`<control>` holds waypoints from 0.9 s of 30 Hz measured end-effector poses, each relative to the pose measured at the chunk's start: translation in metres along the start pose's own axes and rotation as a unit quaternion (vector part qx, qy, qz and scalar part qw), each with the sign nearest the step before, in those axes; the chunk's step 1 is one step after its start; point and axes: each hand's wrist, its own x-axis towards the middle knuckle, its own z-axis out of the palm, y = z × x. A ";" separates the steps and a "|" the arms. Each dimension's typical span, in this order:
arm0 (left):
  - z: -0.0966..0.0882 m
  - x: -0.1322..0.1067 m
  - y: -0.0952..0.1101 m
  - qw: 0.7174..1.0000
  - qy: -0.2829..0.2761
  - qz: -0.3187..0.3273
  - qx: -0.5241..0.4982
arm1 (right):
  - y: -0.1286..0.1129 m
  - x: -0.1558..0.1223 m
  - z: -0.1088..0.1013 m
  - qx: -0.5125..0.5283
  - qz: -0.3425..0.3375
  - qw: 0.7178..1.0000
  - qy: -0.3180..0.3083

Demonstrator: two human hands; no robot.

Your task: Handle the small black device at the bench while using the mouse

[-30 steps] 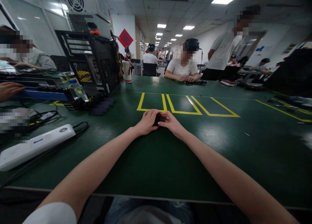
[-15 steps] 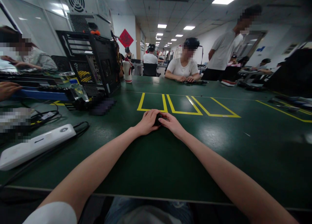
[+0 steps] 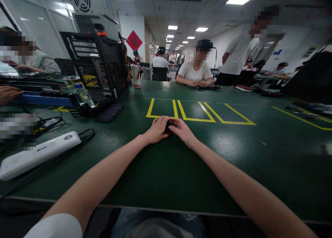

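A small black object rests between my hands at the middle of the green table; its kind is hard to make out because fingers cover most of it. My left hand curves round its left side, fingers wrapped over the top. From the other side, my right hand grips it with thumb and fingertips. Both hands lie low, on or close to the tabletop, just in front of the yellow tape outlines.
At left lie a white power strip with black cables and a blue-capped bottle. Behind them stands an open black computer case with a paper cup beside it. A person sits across the table.
My right fingers have shifted very slightly on the black object, and a bit more of its top shows. Otherwise my hands stay in place.
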 end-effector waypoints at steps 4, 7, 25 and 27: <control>-0.001 0.000 0.001 1.000 -0.005 -0.002 -0.005 | 0.003 0.001 -0.003 -0.001 -0.018 0.999 -0.041; -0.002 0.000 0.002 1.000 -0.008 -0.002 -0.009 | 0.004 0.000 -0.004 0.010 -0.035 0.998 -0.053; -0.003 -0.001 0.002 1.000 -0.005 0.002 0.000 | 0.001 -0.005 0.000 -0.004 -0.057 0.998 -0.037; -0.002 -0.001 0.001 1.000 -0.002 0.002 -0.001 | 0.002 -0.005 0.000 -0.023 -0.070 0.997 -0.023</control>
